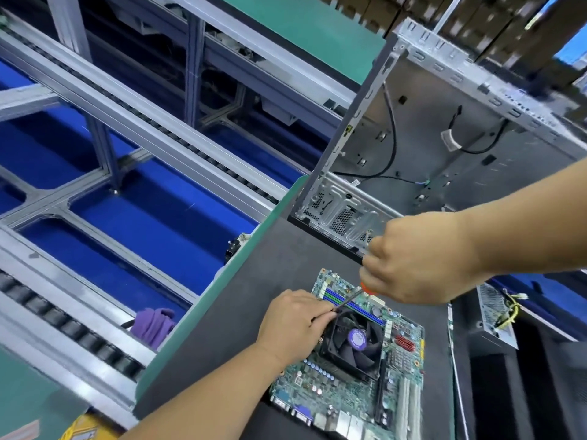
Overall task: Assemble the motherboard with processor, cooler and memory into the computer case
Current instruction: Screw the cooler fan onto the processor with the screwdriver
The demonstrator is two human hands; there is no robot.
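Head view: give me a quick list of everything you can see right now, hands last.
Motherboard: one, green, flat on the dark mat, near centre.
Cooler fan: one, black with purple hub label, on the motherboard.
Memory slots: several, blue and green, far edge of the motherboard.
Computer case: one, grey metal, open, beyond the motherboard.
Screwdriver: one, dark shaft, orange at the handle, tip at the cooler's far corner.
Dark mat: one, under board and case.
Purple cloth: one, left of the table.
Conveyor frame: grey metal, left.
Left hand: rests on the cooler's corner.
Right hand: grips the screwdriver.
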